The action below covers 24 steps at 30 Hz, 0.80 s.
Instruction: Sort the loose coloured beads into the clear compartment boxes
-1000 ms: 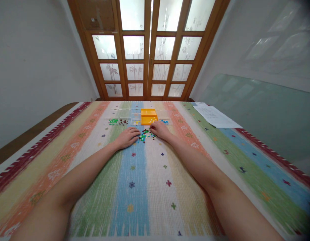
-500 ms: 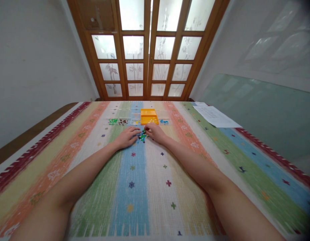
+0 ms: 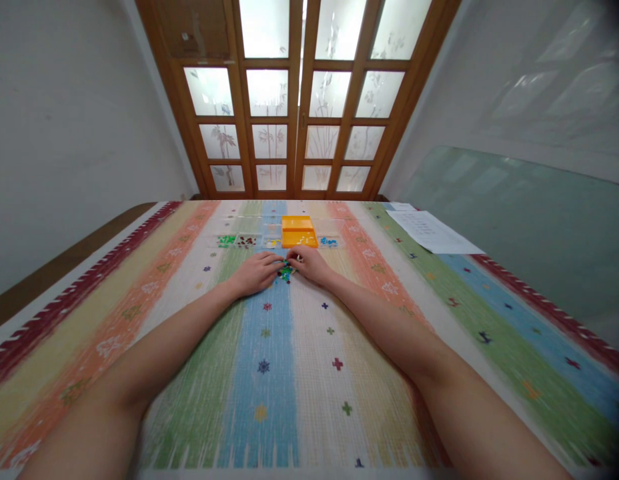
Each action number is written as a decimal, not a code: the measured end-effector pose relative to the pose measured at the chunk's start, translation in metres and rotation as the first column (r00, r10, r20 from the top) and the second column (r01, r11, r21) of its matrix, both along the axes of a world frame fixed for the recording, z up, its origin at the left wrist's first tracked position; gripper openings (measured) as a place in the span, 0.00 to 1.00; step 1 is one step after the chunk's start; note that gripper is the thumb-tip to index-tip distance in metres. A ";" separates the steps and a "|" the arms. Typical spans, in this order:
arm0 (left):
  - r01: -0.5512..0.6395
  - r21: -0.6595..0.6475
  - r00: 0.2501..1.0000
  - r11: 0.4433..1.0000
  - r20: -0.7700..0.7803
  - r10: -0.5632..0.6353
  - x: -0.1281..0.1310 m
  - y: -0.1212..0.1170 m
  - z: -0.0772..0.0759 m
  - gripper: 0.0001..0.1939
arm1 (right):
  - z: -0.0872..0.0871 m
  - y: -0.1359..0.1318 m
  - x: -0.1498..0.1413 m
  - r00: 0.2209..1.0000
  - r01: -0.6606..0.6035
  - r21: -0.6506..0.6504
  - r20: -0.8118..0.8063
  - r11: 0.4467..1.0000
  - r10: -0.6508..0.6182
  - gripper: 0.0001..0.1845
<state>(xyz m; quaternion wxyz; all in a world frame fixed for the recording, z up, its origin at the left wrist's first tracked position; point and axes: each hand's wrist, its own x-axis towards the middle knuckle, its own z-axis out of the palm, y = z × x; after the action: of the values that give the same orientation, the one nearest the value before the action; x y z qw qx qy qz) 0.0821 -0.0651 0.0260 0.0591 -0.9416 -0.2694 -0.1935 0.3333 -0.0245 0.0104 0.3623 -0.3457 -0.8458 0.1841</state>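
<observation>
Pile: the mixed small pieces point(image 3: 286, 274) lie on the surface point(image 3: 309, 400), midway between its side edges, nearer the far edge.
Your left hand point(image 3: 257, 274): released, palm down, fingertips at the pile's left side.
Your right hand point(image 3: 308, 264): fingers bent toward the thumb over the pile's right side; you cannot tell whether they grip a piece.
Nearer hand: neither clearly; the pile sits between both.
Orange box point(image 3: 299, 239): just beyond your right hand, toward the far edge.
</observation>
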 end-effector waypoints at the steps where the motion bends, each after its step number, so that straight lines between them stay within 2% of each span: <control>1: -0.003 0.003 1.000 1.000 -0.004 0.003 0.000 0.000 0.000 0.21 | -0.001 0.001 0.000 1.000 0.000 -0.017 -0.019 1.000 -0.001 0.04; 4: -0.016 -0.009 1.000 1.000 -0.001 0.016 -0.001 0.000 0.000 0.20 | -0.003 0.003 0.002 0.997 0.034 -0.038 -0.068 0.999 -0.036 0.04; 8: -0.060 -0.034 0.996 0.998 0.061 0.062 -0.005 0.005 -0.004 0.20 | -0.004 0.007 0.005 0.985 0.149 0.022 -0.092 0.989 -0.147 0.04; 13: -0.230 -0.048 0.952 0.972 0.195 0.235 -0.023 0.021 -0.009 0.19 | -0.002 0.010 0.012 0.973 0.229 0.088 -0.036 0.970 -0.226 0.05; 17: -0.424 -0.064 0.848 0.904 0.322 0.420 -0.046 0.036 -0.011 0.20 | -0.003 0.011 0.016 0.969 0.221 0.139 0.076 0.965 -0.233 0.07; 21: -0.592 -0.094 0.704 0.800 0.422 0.571 -0.073 0.051 -0.013 0.21 | -0.004 0.010 0.016 0.948 0.189 0.190 0.221 0.963 -0.230 0.10; 24: -0.679 -0.133 0.613 0.722 0.437 0.658 -0.092 0.060 -0.018 0.21 | -0.004 0.009 0.015 0.933 0.169 0.213 0.279 0.962 -0.226 0.11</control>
<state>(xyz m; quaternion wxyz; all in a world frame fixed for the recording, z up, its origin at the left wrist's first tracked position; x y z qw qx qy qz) -0.0100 -0.0049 0.0079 0.0838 -0.6985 -0.6017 -0.3782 0.3487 -0.0159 0.0062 0.2765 -0.4179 -0.8653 0.0122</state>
